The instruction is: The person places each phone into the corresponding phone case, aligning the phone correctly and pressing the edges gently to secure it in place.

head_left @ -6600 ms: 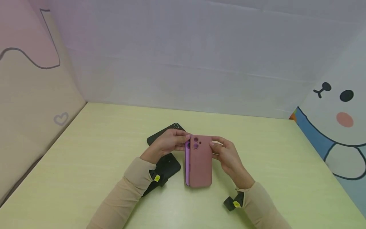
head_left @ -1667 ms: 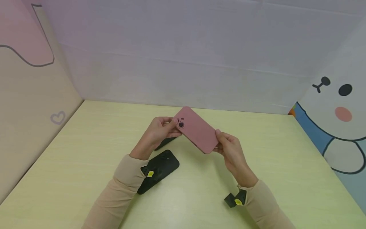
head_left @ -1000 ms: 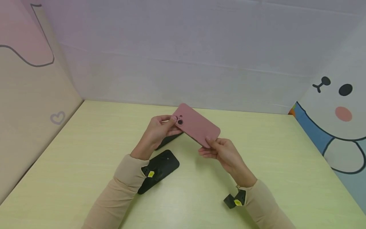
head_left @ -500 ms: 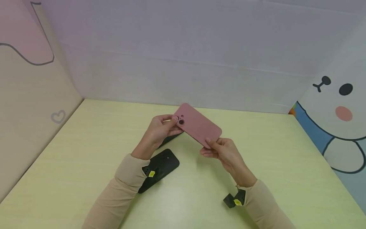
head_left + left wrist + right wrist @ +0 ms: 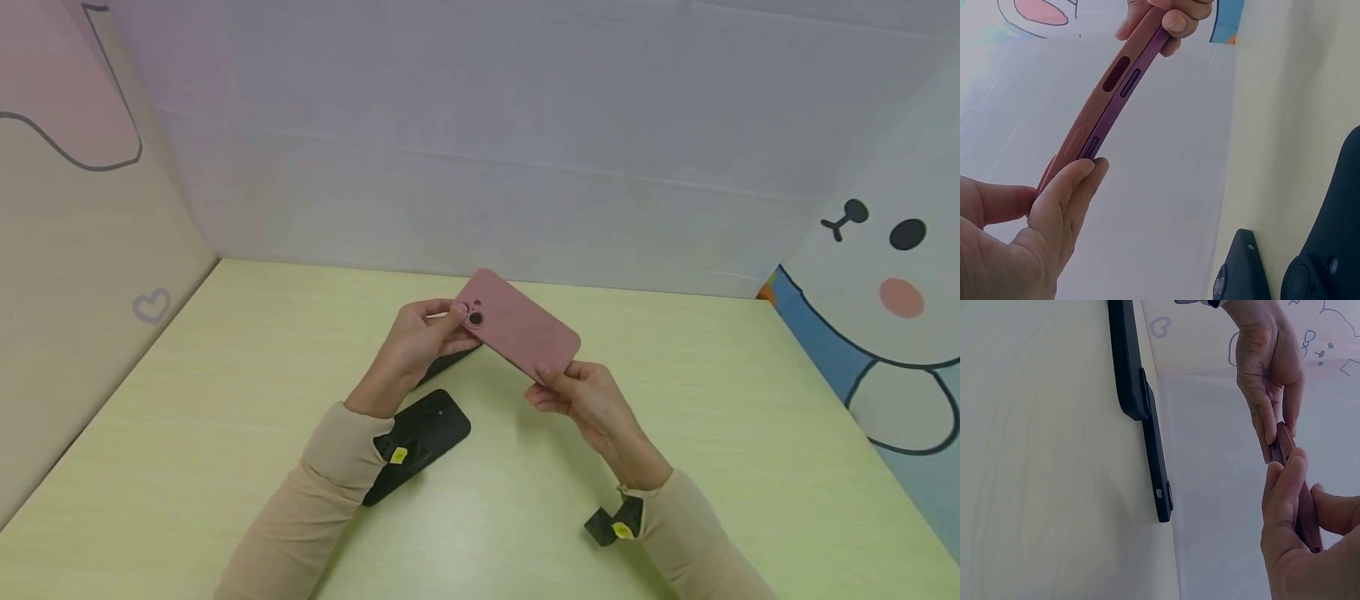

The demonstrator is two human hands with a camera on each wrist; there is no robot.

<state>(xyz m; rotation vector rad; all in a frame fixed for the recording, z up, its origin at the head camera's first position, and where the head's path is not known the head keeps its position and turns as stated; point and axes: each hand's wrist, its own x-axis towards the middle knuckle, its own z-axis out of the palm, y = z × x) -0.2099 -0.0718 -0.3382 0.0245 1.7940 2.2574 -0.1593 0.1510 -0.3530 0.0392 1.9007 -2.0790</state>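
A pink phone case [image 5: 525, 325] is held tilted above the table, its camera end toward the upper left. In the left wrist view the edge of a purple phone [image 5: 1113, 112] runs along the case's side, its buttons beside the case's slot rather than inside it. My left hand [image 5: 411, 346] pinches the camera end, thumb at the lens ring and fingers behind. My right hand [image 5: 596, 407] grips the opposite end, thumb on the case's back. The phone's screen is hidden.
Two black phones lie on the pale table [image 5: 262, 433]: the nearer one [image 5: 444, 423] is partly behind my left wrist, the farther one [image 5: 447, 363] mostly behind my left hand. A white wall [image 5: 480, 167] rises at the back, printed panels at both sides.
The case and phone, earlier upright and offset sideways, are now lifted, tilted, and overlapped. My right hand has shifted from the case's end corner to its lower edge. The last half second shows barely any movement.
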